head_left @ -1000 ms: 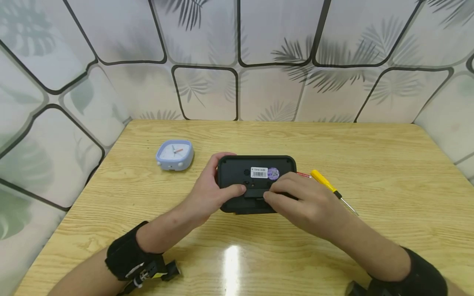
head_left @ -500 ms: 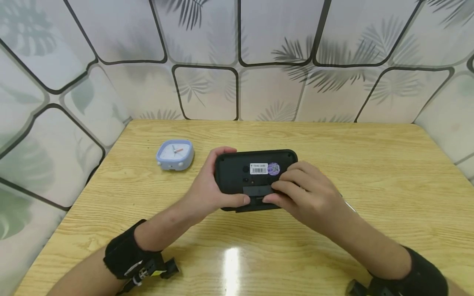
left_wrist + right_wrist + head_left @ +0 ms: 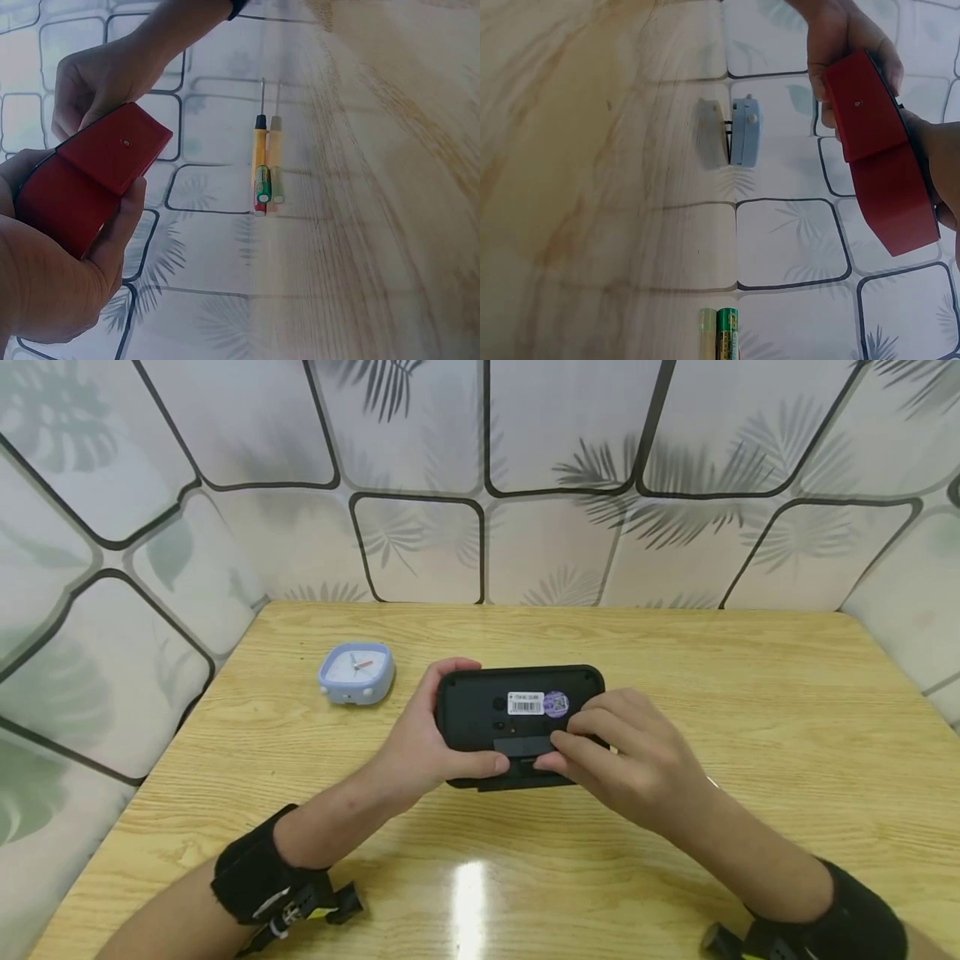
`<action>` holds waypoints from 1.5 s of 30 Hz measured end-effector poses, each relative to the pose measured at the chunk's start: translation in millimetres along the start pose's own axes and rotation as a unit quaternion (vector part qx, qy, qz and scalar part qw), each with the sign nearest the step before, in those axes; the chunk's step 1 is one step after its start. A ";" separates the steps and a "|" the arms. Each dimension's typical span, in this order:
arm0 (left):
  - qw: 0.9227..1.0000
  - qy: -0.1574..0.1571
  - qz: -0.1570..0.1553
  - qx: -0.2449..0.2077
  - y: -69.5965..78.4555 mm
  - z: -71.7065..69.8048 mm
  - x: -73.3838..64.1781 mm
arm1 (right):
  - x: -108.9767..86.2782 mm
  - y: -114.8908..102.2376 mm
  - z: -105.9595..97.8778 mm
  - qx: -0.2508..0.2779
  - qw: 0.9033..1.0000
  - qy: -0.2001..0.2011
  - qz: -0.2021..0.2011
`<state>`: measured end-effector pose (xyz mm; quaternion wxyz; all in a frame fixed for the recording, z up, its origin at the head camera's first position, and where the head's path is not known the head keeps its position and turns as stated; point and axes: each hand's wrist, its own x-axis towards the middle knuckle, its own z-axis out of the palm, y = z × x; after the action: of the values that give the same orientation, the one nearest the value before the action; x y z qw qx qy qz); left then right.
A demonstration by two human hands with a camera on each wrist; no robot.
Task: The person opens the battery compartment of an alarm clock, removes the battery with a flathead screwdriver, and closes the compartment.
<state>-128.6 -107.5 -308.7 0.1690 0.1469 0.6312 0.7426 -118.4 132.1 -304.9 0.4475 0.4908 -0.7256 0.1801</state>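
Note:
A black-backed device (image 3: pixel 472 714) with a barcode label and a purple sticker is held off the table, back side up. Its casing looks red (image 3: pixel 71 199) in the left wrist view. My left hand (image 3: pixel 420 743) grips the left end, thumb along the lower part of the back. On that back, a flat rectangular battery cover (image 3: pixel 521 747) sits below the labels, with a dark slot beneath it. The right hand (image 3: pixel 633 756) pinches at the cover's right end with curled finger and thumb; its fingers hide that corner.
A pale blue alarm clock (image 3: pixel 356 673) stands on the wooden table (image 3: pixel 300 760) to the left. Right of the device lie a yellow screwdriver (image 3: pixel 260 146) and a green battery (image 3: pixel 263 184), mostly hidden behind the right hand in the head view. A patterned backdrop (image 3: pixel 420 543) encloses the table.
The device has risen slightly and tilted. My left thumb has slid lower on the back, and the right hand has shifted, covering most of the screwdriver. In the last half second little has moved.

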 end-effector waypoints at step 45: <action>0.999 -0.006 0.024 0.042 -1.7 3.3 -2.1 | -2.4 1.5 -9.6 0.159 0.880 -0.222 0.389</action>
<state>-125.1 -105.3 -309.9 0.1484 0.1735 0.6574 0.7181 -114.9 140.8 -301.6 0.0844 0.2604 -0.9001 0.3389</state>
